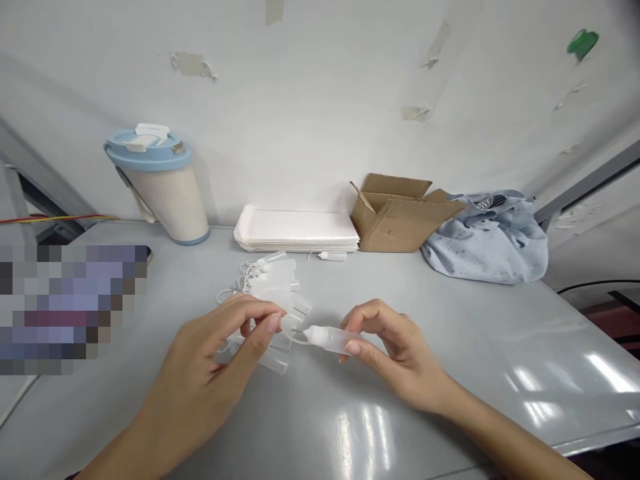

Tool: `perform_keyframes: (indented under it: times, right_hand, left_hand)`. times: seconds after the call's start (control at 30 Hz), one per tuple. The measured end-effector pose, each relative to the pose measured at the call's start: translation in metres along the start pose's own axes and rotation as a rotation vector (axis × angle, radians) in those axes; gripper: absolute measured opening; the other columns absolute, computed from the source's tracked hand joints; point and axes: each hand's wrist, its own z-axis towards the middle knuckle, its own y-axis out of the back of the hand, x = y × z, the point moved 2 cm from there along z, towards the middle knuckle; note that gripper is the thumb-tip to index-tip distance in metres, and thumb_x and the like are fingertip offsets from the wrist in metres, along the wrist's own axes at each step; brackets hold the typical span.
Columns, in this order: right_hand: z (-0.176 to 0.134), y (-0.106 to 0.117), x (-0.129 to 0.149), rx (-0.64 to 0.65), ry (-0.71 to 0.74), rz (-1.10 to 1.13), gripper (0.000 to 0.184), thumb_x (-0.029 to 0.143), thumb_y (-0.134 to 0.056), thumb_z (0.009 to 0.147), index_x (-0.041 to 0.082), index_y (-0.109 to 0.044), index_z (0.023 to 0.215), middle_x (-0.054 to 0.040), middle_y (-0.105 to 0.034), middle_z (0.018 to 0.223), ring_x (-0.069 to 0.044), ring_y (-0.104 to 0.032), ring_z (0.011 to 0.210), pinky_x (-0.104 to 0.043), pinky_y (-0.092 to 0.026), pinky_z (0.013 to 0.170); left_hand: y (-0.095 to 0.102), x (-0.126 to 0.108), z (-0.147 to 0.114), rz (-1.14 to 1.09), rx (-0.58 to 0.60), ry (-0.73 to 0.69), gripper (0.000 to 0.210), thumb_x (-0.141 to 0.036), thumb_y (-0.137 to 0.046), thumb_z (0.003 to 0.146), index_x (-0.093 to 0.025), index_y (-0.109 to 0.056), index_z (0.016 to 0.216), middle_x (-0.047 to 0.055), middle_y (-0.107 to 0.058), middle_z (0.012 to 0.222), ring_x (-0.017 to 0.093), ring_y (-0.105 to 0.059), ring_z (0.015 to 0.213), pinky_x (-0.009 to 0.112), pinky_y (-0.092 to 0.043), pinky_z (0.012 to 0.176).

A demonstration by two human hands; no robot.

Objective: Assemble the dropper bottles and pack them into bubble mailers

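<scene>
A small translucent needle-tip squeeze bottle (334, 339) lies sideways between my hands, its thin metal needle pointing left. My right hand (390, 350) grips the bottle's body between thumb and fingers. From the white neck a pale looped strap (299, 341) runs to my left hand (230, 353), whose thumb and index finger pinch its far end. Those fingertips hide whatever sits at that end. Beyond and partly behind my left hand, several similar bottles (273, 283) lie in a loose pile. One more bottle (334, 256) rests apart, in front of the white stack.
Along the wall stand a cream tumbler (170, 200) with a blue lid, a stack of white flat packs (300, 230), an open cardboard box (400, 223) and a bundled blue cloth (490, 240). A pixelated object (75, 310) lies left on the grey table (425, 433).
</scene>
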Motion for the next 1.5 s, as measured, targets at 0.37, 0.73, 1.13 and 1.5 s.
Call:
perform_keyframes:
  times: [0.37, 0.73, 1.13, 1.5]
  right_hand:
    - [-0.0001, -0.0025, 0.0022, -0.002, 0.030, -0.014, 0.009, 0.029, -0.053, 0.094, 0.022, -0.056, 0.098, 0.0007, -0.067, 0.073, -0.014, -0.062, 0.069, -0.027, -0.045, 0.062]
    - [-0.0001, -0.0019, 0.0019, -0.022, 0.029, 0.002, 0.008, 0.029, -0.053, 0.094, 0.022, -0.056, 0.097, 0.0016, -0.068, 0.072, -0.013, -0.063, 0.069, -0.026, -0.046, 0.065]
    - [-0.0002, -0.0018, 0.0027, -0.019, 0.029, -0.008, 0.011, 0.030, -0.052, 0.095, 0.022, -0.057, 0.099, 0.0009, -0.068, 0.072, -0.014, -0.063, 0.069, -0.027, -0.045, 0.061]
    - [-0.0027, -0.0025, 0.0029, -0.002, -0.018, -0.014, 0.013, 0.031, -0.051, 0.095, 0.021, -0.058, 0.095, 0.0004, -0.066, 0.068, -0.014, -0.060, 0.067, -0.025, -0.041, 0.053]
  left_hand:
    - [-0.0050, -0.0016, -0.0028, -0.123, 0.102, -0.032, 0.020, -0.038, -0.051, 0.091, -0.029, -0.068, 0.088, -0.004, -0.070, 0.078, 0.014, -0.064, 0.070, 0.020, -0.048, 0.057]
    - [-0.0064, -0.0064, -0.0042, -0.165, 0.102, -0.027, 0.023, -0.039, -0.049, 0.091, -0.027, -0.066, 0.080, -0.004, -0.065, 0.070, 0.014, -0.058, 0.063, 0.021, -0.044, 0.057]
    - [-0.0051, -0.0027, -0.0050, -0.174, 0.125, 0.047, 0.025, -0.042, -0.050, 0.090, -0.027, -0.066, 0.079, -0.004, -0.066, 0.070, 0.014, -0.061, 0.067, 0.019, -0.048, 0.056]
    - [-0.0061, -0.0057, -0.0055, -0.172, 0.127, 0.029, 0.026, -0.041, -0.049, 0.090, -0.026, -0.065, 0.075, -0.004, -0.065, 0.069, 0.014, -0.060, 0.066, 0.019, -0.048, 0.058]
